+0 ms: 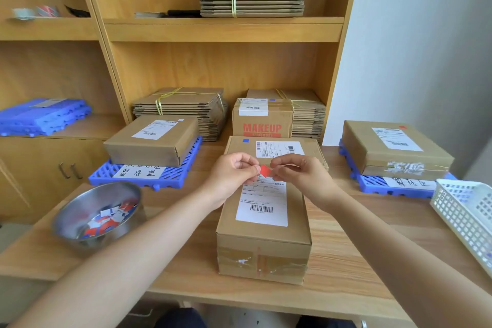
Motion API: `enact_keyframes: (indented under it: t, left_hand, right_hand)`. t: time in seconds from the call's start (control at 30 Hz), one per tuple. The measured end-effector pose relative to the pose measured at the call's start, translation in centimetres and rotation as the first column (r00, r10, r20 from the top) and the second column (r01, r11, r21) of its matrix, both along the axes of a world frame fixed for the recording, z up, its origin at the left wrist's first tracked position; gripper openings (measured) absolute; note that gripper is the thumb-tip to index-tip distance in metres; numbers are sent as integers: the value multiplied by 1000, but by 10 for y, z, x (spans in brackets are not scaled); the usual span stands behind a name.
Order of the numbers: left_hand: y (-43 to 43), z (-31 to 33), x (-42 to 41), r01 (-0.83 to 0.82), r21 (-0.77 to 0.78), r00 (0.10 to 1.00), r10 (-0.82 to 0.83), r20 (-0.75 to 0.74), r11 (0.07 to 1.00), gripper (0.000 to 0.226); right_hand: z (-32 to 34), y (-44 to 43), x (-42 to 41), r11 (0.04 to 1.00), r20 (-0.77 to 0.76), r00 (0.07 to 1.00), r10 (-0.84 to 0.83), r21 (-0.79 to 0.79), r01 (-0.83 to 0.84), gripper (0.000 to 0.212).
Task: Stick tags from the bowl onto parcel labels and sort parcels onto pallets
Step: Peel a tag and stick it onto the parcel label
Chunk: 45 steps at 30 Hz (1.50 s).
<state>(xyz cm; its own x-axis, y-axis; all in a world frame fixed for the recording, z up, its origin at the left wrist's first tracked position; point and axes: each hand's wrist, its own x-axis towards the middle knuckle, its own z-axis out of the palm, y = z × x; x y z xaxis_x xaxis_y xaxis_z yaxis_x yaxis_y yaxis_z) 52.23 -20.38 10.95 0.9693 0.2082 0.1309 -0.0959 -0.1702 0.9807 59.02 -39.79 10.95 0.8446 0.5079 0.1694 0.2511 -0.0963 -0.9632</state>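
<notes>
Your two bare forearms come in from the bottom edge, and your left hand [234,170] and right hand [300,170] meet over the middle parcel. Both pinch the small red square paper tag [265,170] between curled fingertips. It looks like you are peeling the backing, but the tag is too small to be sure. The tag is in the air, just above the top edge of the white printed shipping label [262,205] on the long brown cardboard parcel [263,247] in front of you, not stuck yet. Touching behind it is a second brown taped parcel [311,145] with a blue tag [245,140] by its label, not yet on a pallet. To your left, the round steel bowl [80,210] holds plenty of red, blue and white tags [106,221]. The left blue plastic grid pallet [106,176] carries one flat brown box [149,146]; its tag colour is unclear. The right blue plastic pallet [372,186] carries one brown box [394,149] with a red mark at its label corner. The box printed MAKEUP [261,125] is against the shelf with a blue tag on top. The white perforated basket [463,210] is at the far right. Judgement: two parcels sorted, one tag mid-application, and at least three parcels left to place.
</notes>
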Motion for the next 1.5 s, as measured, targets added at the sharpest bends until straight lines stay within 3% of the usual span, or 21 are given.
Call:
enact_keyframes:
  t: [0.57,0.73,0.87,1.0,1.13,1.23,1.37,1.5]
  left_hand:
    - [14,0,-9,-47,113,998,42,41,992,5]
    - [69,3,-35,-170,315,985,152,80,934,3]
    - [140,-2,-70,-272,558,956,284,68,784,8]
    - [202,-7,-116,-308,721,918,392,55,621,9]
    - [255,-25,-152,-310,826,887,455,73,471,10]
    - [280,-39,-170,-290,841,896,438,70,458,12]
    - [301,-57,-178,-270,857,909,411,75,439,16]
    - [310,-71,-177,-277,819,903,427,43,502,20]
  right_hand:
    - [15,23,-3,987,28,995,93,-132,-88,8]
    - [36,81,-5,959,116,980,160,-254,-127,7]
    - [47,151,-15,924,178,953,245,-341,-174,6]
    - [40,227,-35,836,309,857,412,-502,-221,8]
    - [22,290,-55,728,307,768,563,-624,-285,13]
    - [7,322,-69,651,363,668,650,-719,-243,12]
    - [-18,353,-77,508,322,557,766,-834,-215,15]
    - [-34,371,-81,415,304,459,835,-895,-162,19]
